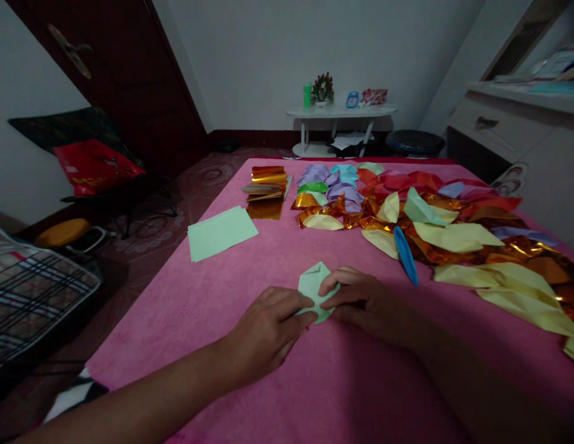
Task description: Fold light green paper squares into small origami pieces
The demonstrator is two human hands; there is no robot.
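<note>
A light green piece of paper (310, 285), partly folded, is held between my two hands just above the pink cloth (231, 308). My left hand (278, 320) pinches its left edge between thumb and fingers. On the right edge, my right hand (356, 296) grips with its fingers bent over the paper. A pointed fold shows at the sheet's top. Farther left lies a stack of flat green sheets (222, 233). Behind that, shiny gold and brown sheets (267, 191) are piled.
Many folded paper shapes, gold foil (324, 213), yellow (460, 236), purple (345, 197) and red (411, 180), cover the table's right side. Among them a blue oval piece (406, 256) stands near my right hand. A white side table (342, 111) is against the wall; a chair (32, 129) stands left.
</note>
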